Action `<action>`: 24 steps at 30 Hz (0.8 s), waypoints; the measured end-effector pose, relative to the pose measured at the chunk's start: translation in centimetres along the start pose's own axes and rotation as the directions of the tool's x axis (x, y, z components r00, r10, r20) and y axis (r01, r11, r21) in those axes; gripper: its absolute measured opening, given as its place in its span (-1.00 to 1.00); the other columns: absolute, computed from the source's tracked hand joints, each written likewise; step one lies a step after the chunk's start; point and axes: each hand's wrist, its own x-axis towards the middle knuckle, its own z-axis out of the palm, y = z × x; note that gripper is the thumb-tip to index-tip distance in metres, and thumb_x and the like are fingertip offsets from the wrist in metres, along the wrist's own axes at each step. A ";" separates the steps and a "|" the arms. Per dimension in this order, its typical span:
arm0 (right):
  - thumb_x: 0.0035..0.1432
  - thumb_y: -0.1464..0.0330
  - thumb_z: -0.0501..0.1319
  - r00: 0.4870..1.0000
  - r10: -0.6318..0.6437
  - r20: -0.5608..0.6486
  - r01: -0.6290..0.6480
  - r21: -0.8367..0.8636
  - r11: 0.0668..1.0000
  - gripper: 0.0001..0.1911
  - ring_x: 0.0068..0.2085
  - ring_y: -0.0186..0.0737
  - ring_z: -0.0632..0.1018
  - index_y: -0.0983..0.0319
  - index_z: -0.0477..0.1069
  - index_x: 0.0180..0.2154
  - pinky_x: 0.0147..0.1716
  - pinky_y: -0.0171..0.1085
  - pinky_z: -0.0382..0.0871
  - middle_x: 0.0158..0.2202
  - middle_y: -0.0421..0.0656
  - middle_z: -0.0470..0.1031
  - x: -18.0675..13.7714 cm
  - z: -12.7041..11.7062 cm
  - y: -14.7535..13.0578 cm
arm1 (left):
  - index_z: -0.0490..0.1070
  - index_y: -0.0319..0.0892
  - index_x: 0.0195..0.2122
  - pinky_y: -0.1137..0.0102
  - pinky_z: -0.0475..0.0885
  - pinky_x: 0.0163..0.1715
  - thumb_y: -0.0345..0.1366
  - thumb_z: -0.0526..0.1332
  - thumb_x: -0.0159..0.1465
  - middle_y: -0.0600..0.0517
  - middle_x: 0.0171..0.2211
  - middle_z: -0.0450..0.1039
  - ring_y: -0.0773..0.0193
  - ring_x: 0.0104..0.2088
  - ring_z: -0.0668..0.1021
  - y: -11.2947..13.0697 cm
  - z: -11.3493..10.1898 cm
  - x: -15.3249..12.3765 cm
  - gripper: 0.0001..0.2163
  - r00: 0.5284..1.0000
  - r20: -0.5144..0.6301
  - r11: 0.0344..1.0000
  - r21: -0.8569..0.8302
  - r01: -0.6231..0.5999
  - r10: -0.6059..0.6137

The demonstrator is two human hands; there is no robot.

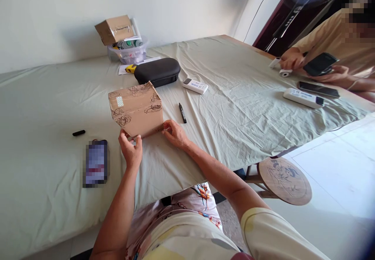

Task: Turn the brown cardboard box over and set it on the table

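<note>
A cardboard box (143, 115) with black scribbles and a small white patterned sticker is tilted on the cloth in front of me. My left hand (131, 148) grips its near left corner, thumb along the lower edge and fingers partly hidden behind it. At the near right corner, my right hand (175, 134) is closed on the box edge with bent fingers. Just right of the box lies an uncapped black marker (182, 113). Its likely cap, a short black piece (79, 133), rests to the left, above a phone (95, 163) with a blurred screen.
Behind the box are a black zip case (157, 71), a yellow tape measure (130, 68) and a white device (195, 85). A plastic basket (129, 55) carries another carton (115, 29). At right, a person's hands (293, 59) hold devices. A round stool (284, 180) stands below the table edge.
</note>
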 end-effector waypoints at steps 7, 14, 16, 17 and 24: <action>0.30 0.28 0.25 1.000 -0.014 -0.001 0.014 -0.018 1.000 -0.81 -0.14 -0.18 0.59 0.16 0.33 -0.09 -0.08 -0.15 0.57 -0.15 -0.10 0.55 -0.1 -0.2 -0.2 | 0.18 -0.24 0.38 0.15 0.55 0.01 -0.26 0.32 0.22 -0.32 0.17 0.37 0.00 0.06 0.55 -0.2 0.3 -0.4 -0.30 0.999 0.032 0.997 0.075 0.011 -0.014; 0.38 0.23 0.24 0.960 -0.171 0.223 0.173 0.010 0.985 -0.68 0.02 -0.10 0.65 0.20 0.41 0.09 0.08 -0.08 0.54 0.01 0.00 0.65 -0.7 0.3 -1.4 | 0.34 -0.25 0.26 0.11 0.46 0.18 -0.18 0.23 0.37 -0.30 0.17 0.44 -0.01 0.22 0.50 1.9 -1.8 0.4 -0.53 0.917 -0.253 0.947 0.175 -0.270 0.308; 0.39 0.21 0.24 0.933 -0.236 0.272 0.248 -0.012 0.969 -0.63 0.04 -0.06 0.65 0.22 0.42 0.13 0.12 -0.03 0.52 0.03 0.03 0.66 -0.7 0.7 -1.7 | 0.43 -0.25 0.16 0.07 0.43 0.22 -0.20 0.21 0.41 -0.29 0.10 0.50 0.00 0.18 0.53 2.5 -2.6 0.8 -0.64 0.851 -0.311 0.904 0.216 -0.370 0.423; 0.40 0.20 0.23 0.920 -0.260 0.292 0.277 -0.019 0.961 -0.62 0.01 -0.05 0.66 0.23 0.42 0.14 0.11 -0.03 0.52 0.00 0.03 0.67 -0.7 0.9 -1.9 | 0.46 -0.25 0.12 0.05 0.42 0.23 -0.21 0.20 0.43 -0.29 0.07 0.52 0.00 0.17 0.54 2.8 -2.9 1.0 -0.69 0.824 -0.320 0.882 0.235 -0.409 0.467; 0.51 0.08 0.04 0.926 -0.353 0.134 0.350 0.042 0.936 -0.57 -0.32 -0.20 0.62 0.16 0.55 -0.23 -0.21 -0.22 0.53 -0.36 -0.11 0.63 -1.2 -1.3 -3.0 | 0.56 -0.21 -0.03 0.03 0.43 0.23 -0.20 0.12 0.49 -0.28 0.01 0.58 0.00 0.16 0.57 2.9 -2.8 1.3 -0.73 0.832 -0.213 0.852 0.247 -0.462 0.513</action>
